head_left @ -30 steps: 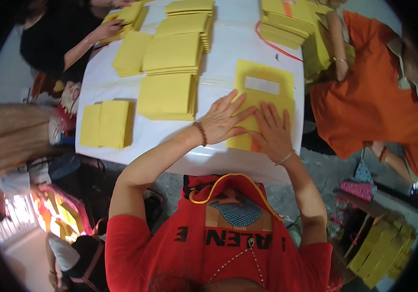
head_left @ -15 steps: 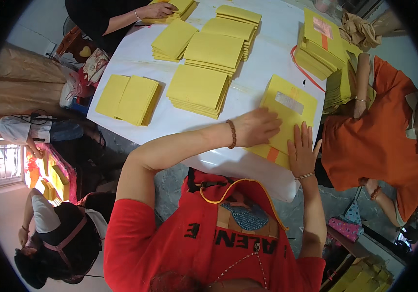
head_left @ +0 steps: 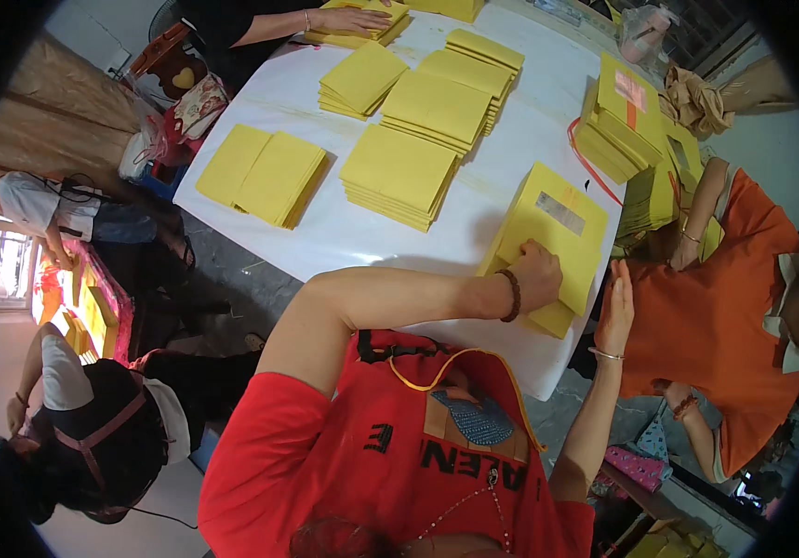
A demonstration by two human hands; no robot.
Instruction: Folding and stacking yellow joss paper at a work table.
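Observation:
A pile of yellow paper envelopes [head_left: 574,244] lies at the table's near right, with a pale rectangular patch on the top one. My left hand [head_left: 539,277], a beaded bracelet at its wrist, rests curled like a fist on the lower part of the pile. Whether anything is inside its fingers is hidden. Beside the pile's right edge stands my right hand [head_left: 616,312], open, fingers stretched together and palm turned toward the envelopes. I cannot tell if it touches them.
Several stacks of yellow envelopes [head_left: 398,177] stand across the white table [head_left: 325,237]. A taller pile [head_left: 621,116] with a red strap [head_left: 590,166] is at the far right. A person in orange [head_left: 711,288] is close on my right. Another person's hand [head_left: 355,19] rests on envelopes at the far side.
My left hand has curled up and moved nearer the pile's lower right. My right hand has lifted off the paper and turned edgewise beside it. The whole view has shifted slightly.

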